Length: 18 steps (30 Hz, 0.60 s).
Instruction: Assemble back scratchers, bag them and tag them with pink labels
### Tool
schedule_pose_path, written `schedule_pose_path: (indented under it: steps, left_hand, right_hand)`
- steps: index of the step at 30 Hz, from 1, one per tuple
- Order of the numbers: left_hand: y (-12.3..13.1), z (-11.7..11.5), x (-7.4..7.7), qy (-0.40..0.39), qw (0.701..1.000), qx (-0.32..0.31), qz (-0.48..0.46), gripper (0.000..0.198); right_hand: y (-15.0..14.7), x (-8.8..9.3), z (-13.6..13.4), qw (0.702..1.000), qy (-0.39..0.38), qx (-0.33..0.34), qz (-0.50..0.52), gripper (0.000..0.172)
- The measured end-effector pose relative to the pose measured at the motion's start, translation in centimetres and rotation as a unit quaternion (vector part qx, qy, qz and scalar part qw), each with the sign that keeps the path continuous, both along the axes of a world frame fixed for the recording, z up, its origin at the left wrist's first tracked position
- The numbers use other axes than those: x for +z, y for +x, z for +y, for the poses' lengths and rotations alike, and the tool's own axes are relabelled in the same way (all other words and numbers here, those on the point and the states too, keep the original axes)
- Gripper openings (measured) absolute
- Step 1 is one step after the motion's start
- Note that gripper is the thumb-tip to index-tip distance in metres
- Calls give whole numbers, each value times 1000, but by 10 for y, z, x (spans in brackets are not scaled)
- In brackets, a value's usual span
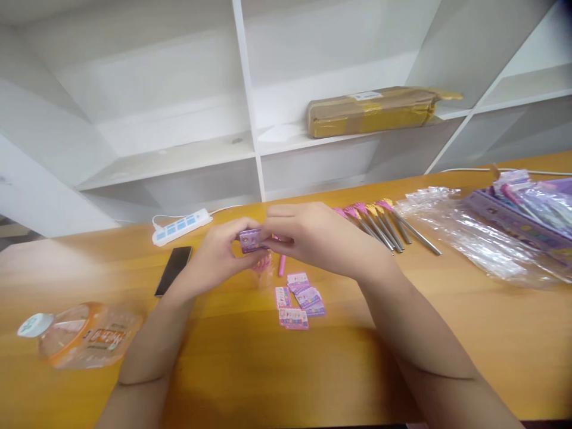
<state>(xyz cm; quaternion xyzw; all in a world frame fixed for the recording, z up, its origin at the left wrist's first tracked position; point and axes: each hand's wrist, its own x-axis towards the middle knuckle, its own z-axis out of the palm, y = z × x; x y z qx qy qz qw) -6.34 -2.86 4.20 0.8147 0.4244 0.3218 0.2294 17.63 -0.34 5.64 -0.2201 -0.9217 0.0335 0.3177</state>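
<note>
My left hand (218, 256) is closed, with a small purple printed card (250, 240) between thumb and fingers. My right hand (308, 232) meets it from the right, its fingers pinched at the card's right end; what lies in those fingertips is hidden. Under the left thumb hangs a pink-and-orange piece (263, 262) in clear plastic, partly covered. A pink handle (282, 266) shows below the right hand. On the table just in front lie several loose purple-and-pink cards (294, 319), some overlapping.
Several metal rods with pink and yellow hand-shaped ends, like back scratchers (379, 226), lie beyond my right arm. Clear plastic bags (478, 238) and a full purple box (496, 217) are right. Left are a bottle (89, 335), phone (174, 271) and power strip (182, 226). A taped parcel (370, 113) occupies the shelf.
</note>
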Motion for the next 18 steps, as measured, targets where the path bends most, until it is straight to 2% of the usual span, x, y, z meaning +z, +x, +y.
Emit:
schedule_pose_path:
  steps: [4,8,12,16,18]
  left_hand:
    - [-2,0,1,-15,1000,-3,-3,19]
    - [-3,-1,3,-3,1000,-8,15,23]
    - [-3,-2,6,12,999,-1,32,21]
    - [-4,-1,7,18,1000,11,15,24]
    - [-5,1,5,25,999,17,13,25]
  right_hand:
    - [0,1,0,1000,-3,7,-8,17]
    - [-2,0,1,1000,1,-11,-9,28]
    - [-4,-2,4,998,-13,-61,-20,30]
    - [-3,-1,4,988,-60,-135,-36,32]
    - [-3,0,5,984,-88,-150,-43,34]
